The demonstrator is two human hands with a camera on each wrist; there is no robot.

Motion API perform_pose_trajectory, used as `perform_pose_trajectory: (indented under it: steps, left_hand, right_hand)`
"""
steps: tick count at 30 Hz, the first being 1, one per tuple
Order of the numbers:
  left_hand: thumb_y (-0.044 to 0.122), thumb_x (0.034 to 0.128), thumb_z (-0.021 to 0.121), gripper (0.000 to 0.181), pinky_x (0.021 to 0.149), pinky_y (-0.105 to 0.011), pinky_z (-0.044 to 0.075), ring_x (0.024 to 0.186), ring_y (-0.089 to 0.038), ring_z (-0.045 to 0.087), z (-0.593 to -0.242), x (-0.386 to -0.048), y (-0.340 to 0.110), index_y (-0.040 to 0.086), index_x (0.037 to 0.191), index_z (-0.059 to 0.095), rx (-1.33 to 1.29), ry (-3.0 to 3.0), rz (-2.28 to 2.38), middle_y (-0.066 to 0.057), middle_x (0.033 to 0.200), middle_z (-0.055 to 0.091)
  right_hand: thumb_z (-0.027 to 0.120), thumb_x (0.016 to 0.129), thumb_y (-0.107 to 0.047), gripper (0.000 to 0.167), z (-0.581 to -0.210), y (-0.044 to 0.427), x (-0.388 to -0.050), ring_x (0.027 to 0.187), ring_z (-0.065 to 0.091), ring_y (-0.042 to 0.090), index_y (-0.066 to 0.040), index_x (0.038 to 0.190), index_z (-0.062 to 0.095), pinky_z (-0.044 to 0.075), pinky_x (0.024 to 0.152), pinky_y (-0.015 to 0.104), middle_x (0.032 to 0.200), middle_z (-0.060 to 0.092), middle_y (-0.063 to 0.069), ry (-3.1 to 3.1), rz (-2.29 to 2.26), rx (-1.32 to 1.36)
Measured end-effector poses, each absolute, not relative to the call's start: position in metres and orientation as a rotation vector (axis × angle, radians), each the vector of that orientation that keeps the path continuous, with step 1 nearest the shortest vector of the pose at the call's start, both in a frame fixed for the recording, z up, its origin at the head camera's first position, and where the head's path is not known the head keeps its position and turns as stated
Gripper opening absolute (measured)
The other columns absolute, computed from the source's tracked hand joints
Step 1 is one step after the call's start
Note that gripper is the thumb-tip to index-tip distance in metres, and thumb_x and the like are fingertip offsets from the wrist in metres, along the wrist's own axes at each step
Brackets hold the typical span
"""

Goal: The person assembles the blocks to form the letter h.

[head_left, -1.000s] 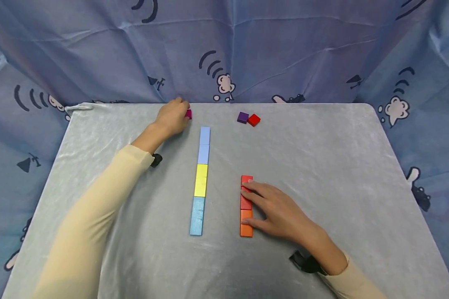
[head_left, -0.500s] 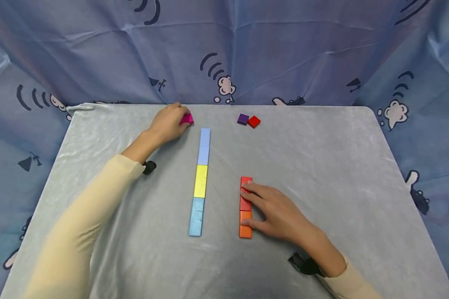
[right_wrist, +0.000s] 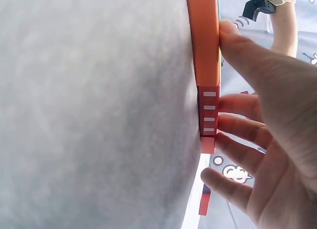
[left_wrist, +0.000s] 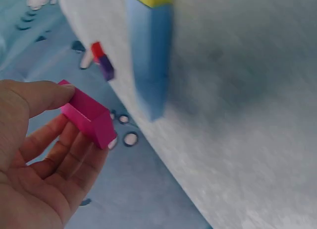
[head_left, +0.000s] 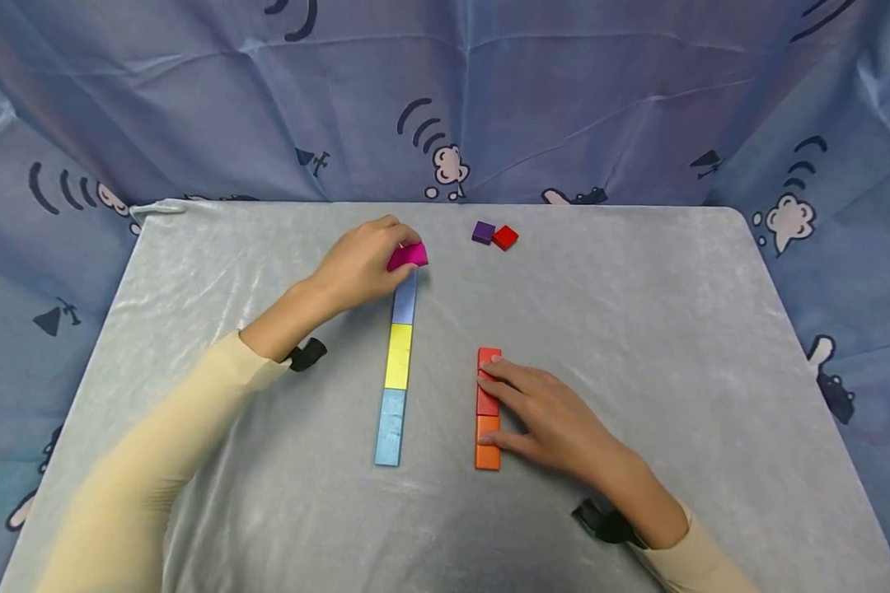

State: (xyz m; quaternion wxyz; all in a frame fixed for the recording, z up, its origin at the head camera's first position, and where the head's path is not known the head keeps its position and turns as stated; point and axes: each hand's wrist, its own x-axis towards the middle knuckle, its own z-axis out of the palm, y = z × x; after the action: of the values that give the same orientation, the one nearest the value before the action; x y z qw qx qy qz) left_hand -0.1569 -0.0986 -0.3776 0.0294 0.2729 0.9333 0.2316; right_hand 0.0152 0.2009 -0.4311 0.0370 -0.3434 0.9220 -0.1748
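Note:
A magenta block (head_left: 408, 257) is pinched between the thumb and fingers of my left hand (head_left: 359, 262), over the far end of a row. That row holds a light-blue block (head_left: 404, 301), a yellow block (head_left: 398, 356) and a darker blue block (head_left: 390, 428); the hand and its load hide its far end. In the left wrist view the magenta block (left_wrist: 86, 112) hangs clear of the table. My right hand (head_left: 552, 416) rests its fingertips on a shorter row: a small red block (head_left: 489, 355), a longer red block (head_left: 487, 404) and an orange block (head_left: 488, 459).
A purple block (head_left: 484, 232) and a red block (head_left: 505, 238) lie touching near the table's back edge. Grey cloth covers the table (head_left: 638, 305). Behind it and at both sides hangs a blue patterned curtain (head_left: 578, 99).
My left hand has carried the magenta block from near the back edge to the right and nearer, over the long row's far end. My right hand has stayed on the short row.

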Motion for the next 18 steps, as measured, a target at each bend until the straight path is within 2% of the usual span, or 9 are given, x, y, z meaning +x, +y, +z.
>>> perform_pose_trajectory:
  steps: [18]
  left_hand:
    - [0.017, 0.0982, 0.075, 0.033, 0.097, -0.042, 0.061, 0.104, -0.027, 0.068, -0.389, -0.129, -0.080, 0.003, 0.128, 0.072, 0.895, 2.787, 0.767, -0.013, 0.122, 0.074]
  right_hand:
    - [0.086, 0.084, -0.052, 0.081, -0.430, 0.199, 0.015, 0.140, 0.061, 0.031, -0.006, 0.146, 0.063, 0.055, 0.114, 0.052, 0.153, 0.061, 0.013, 2.825, -0.515, -1.063]
